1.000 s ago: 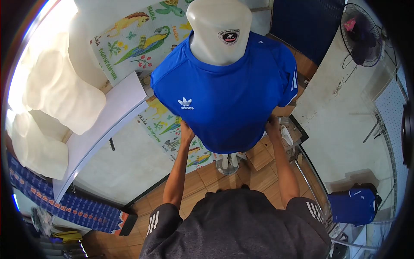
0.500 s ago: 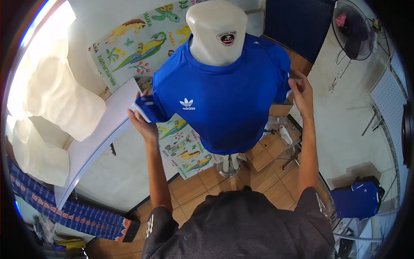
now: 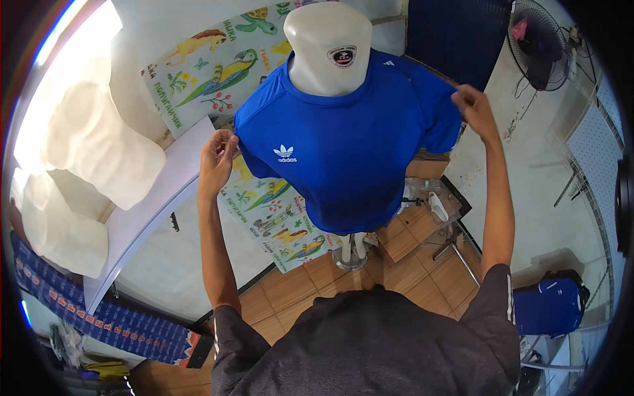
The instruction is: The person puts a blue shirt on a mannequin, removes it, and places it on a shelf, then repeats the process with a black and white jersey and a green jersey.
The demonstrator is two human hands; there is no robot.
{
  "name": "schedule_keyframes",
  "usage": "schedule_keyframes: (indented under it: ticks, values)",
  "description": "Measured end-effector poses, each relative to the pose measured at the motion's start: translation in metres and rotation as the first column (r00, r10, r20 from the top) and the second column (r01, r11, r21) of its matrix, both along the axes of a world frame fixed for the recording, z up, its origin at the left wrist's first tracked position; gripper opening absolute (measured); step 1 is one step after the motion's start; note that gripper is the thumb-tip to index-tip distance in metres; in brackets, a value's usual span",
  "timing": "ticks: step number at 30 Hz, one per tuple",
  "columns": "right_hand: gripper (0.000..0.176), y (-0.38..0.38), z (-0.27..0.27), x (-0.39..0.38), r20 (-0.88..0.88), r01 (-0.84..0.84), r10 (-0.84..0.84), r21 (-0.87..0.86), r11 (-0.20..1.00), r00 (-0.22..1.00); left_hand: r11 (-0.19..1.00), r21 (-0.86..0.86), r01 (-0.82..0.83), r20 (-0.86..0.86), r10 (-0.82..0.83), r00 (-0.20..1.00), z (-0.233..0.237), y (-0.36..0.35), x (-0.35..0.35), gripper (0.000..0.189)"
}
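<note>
A blue adidas T-shirt [image 3: 347, 158] with a white logo on the chest dresses a white headless mannequin [image 3: 327, 49] in front of me. On the left, my left hand [image 3: 218, 158] is closed at the outer edge of one sleeve, thumb and fingers pinched on the fabric. My right hand [image 3: 477, 113] pinches the upper edge of the other sleeve, which is drawn outward from the mannequin's shoulder. Its fingers are curled together. The shirt front hangs fairly smooth, and its hem reaches the mannequin's stand [image 3: 350, 256].
White torso forms [image 3: 105, 145] stand along the shelf [image 3: 158, 185] at left. An illustrated sheet [image 3: 198, 72] is behind the mannequin. A wall fan [image 3: 540, 46] is at upper right, a folded blue garment [image 3: 548, 305] at lower right. Wooden boxes [image 3: 403, 237] sit by the stand.
My left hand has moved up from the sleeve's hem to its outer upper edge, and that sleeve now hangs down. My right hand has gone up and outward, stretching the other sleeve.
</note>
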State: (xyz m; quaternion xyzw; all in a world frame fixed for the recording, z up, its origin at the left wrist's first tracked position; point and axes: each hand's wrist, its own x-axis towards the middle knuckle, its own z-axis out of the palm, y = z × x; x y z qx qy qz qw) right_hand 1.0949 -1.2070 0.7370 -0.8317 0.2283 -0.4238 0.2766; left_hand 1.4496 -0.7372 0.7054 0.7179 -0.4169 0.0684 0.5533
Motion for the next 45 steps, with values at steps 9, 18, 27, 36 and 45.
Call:
schedule_keyframes:
  ticks: [9,18,27,36,45]
  values:
    - [0.037,-0.018,0.004,0.003,0.110,0.033,-0.015,-0.159,0.987,0.994,0.996,-0.088,0.009,-0.056,-0.014,0.998,0.005,0.002,0.008,0.034]
    - [0.018,-0.002,-0.006,0.025,-0.042,0.075,-0.083,-0.157,0.985,0.996,0.973,0.082,-0.214,0.130,0.203,0.971,0.005,-0.005,-0.011,0.015]
    - [0.047,-0.015,-0.012,0.016,0.018,-0.098,0.097,0.074,0.992,0.995,0.999,0.016,-0.049,0.125,0.047,0.991,-0.018,0.006,0.000,0.039]
    - [0.023,-0.011,-0.036,0.025,0.259,0.199,-0.205,0.050,0.979,0.944,0.959,0.125,-0.254,-0.040,0.261,0.965,-0.034,0.004,-0.008,0.026]
    - [0.035,0.025,-0.284,0.008,-0.070,0.335,-0.346,0.486,0.807,0.936,0.931,0.025,-0.365,-0.644,0.294,0.706,-0.290,-0.005,-0.038,0.036]
